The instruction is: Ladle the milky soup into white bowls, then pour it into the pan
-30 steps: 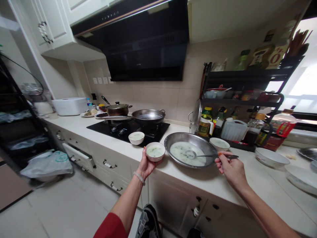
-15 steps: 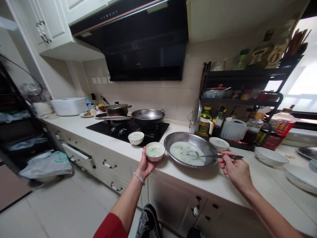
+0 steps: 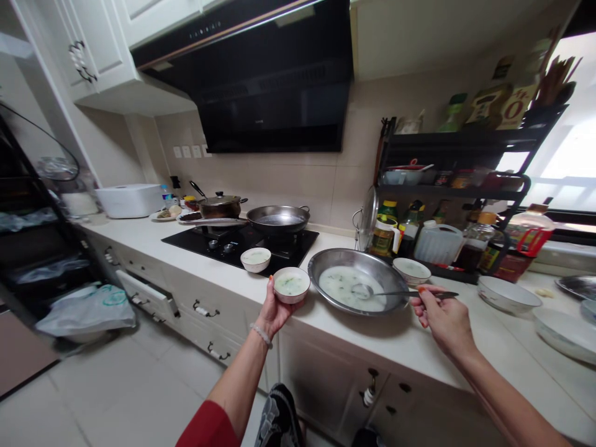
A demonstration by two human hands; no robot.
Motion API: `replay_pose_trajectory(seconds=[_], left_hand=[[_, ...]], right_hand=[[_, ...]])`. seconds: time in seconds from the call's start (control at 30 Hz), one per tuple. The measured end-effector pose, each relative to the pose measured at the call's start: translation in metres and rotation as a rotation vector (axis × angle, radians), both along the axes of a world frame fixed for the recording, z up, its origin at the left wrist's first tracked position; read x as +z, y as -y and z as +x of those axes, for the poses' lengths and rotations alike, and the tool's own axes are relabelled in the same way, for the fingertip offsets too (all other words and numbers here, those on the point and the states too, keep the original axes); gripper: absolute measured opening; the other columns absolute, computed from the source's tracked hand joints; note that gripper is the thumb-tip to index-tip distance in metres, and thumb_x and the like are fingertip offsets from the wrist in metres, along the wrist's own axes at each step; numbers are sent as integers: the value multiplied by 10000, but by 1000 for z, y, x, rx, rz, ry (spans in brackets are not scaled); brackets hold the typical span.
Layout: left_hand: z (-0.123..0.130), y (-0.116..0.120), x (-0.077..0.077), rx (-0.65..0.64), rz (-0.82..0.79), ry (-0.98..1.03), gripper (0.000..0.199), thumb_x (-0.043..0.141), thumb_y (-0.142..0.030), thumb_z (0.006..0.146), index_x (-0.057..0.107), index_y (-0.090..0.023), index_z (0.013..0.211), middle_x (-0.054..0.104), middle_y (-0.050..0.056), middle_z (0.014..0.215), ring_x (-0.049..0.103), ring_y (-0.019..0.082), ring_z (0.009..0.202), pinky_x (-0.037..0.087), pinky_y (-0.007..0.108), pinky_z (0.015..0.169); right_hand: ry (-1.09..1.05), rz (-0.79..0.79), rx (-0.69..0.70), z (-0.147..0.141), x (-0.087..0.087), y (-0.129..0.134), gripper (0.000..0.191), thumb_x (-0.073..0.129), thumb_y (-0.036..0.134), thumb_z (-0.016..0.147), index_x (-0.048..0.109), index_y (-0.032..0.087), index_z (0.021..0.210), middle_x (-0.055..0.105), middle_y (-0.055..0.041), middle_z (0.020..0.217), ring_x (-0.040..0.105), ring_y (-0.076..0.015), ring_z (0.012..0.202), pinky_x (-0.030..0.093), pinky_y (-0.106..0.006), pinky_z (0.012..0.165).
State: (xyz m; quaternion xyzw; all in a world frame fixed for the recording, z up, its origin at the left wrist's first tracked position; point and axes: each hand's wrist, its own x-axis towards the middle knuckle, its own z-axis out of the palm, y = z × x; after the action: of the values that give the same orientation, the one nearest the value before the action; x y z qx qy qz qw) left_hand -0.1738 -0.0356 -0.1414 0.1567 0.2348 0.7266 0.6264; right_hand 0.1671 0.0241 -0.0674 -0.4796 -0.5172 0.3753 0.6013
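My left hand (image 3: 278, 311) holds a small bowl (image 3: 292, 285) of whitish soup with green bits, at the counter's front edge. Right beside it stands a wide metal basin (image 3: 321, 298) with the same soup. My right hand (image 3: 440, 316) grips the handle of a ladle (image 3: 395, 293), whose head rests in the soup in the basin. A second filled bowl (image 3: 256, 261) is at the front edge of the black stove. Behind the basin's right side sits a third filled bowl (image 3: 412, 271).
On the stove (image 3: 214, 244) are a frying pan (image 3: 278, 220) and a lidded pot (image 3: 220, 203). A black rack (image 3: 460, 139) with bottles stands at the right, behind more white bowls (image 3: 509, 295). An open drawer (image 3: 146, 295) juts out at the lower left.
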Motion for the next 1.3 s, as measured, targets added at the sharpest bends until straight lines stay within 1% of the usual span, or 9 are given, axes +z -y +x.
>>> replay_pose_trajectory(seconds=[0.17, 0.33, 0.47, 0.6, 0.8, 0.93, 1.3], left_hand=[[0, 0, -1, 17, 2, 0, 667, 403, -612, 942, 437, -193, 1460, 633, 186, 1288, 661, 344, 1062, 568, 485, 821], [-1, -1, -2, 5, 2, 4, 690, 407, -623, 936, 433, -175, 1461, 624, 197, 1301, 658, 344, 1068, 564, 488, 829], [-1, -1, -2, 6, 2, 2, 685, 407, -618, 939, 439, -172, 1459, 620, 195, 1310, 657, 346, 1072, 562, 493, 835], [-1, -2, -2, 15, 1, 0, 692, 403, -618, 940, 435, -168, 1466, 619, 198, 1311, 662, 349, 1061, 559, 507, 833], [-1, -3, -3, 14, -8, 2, 682, 387, -619, 945, 440, -176, 1460, 640, 193, 1279, 659, 339, 1069, 556, 501, 852], [-1, -3, -4, 3, -5, 14, 691, 395, -618, 942, 425, -173, 1471, 631, 199, 1291, 659, 349, 1070, 564, 495, 828], [-2, -4, -5, -6, 18, 23, 701, 405, -625, 936, 415, -176, 1475, 626, 195, 1299, 661, 342, 1066, 579, 460, 791]], right_hand=[[-11, -12, -26, 5, 1, -4, 486, 782, 500, 567, 596, 160, 861, 632, -28, 544, 515, -127, 418, 388, -207, 299], [-129, -31, -44, 9, 1, -8, 459, 792, 440, 530, 595, 163, 838, 624, -21, 527, 509, -116, 411, 363, -186, 294], [-180, -35, -23, 8, 4, -8, 459, 802, 417, 514, 601, 159, 836, 626, -21, 520, 507, -110, 411, 355, -173, 294], [-197, -16, -4, 4, 10, -7, 465, 817, 416, 509, 602, 158, 831, 625, -19, 517, 506, -103, 412, 344, -159, 296], [-237, -19, 19, -7, 25, -3, 505, 840, 420, 481, 589, 164, 836, 626, -15, 509, 504, -102, 405, 327, -153, 293], [-249, -26, 41, -15, 30, -3, 499, 844, 418, 472, 588, 163, 816, 621, -13, 506, 498, -95, 399, 329, -150, 293], [-243, -42, 74, -28, 26, -3, 460, 830, 405, 479, 605, 159, 796, 613, -15, 513, 496, -93, 405, 323, -147, 286]])
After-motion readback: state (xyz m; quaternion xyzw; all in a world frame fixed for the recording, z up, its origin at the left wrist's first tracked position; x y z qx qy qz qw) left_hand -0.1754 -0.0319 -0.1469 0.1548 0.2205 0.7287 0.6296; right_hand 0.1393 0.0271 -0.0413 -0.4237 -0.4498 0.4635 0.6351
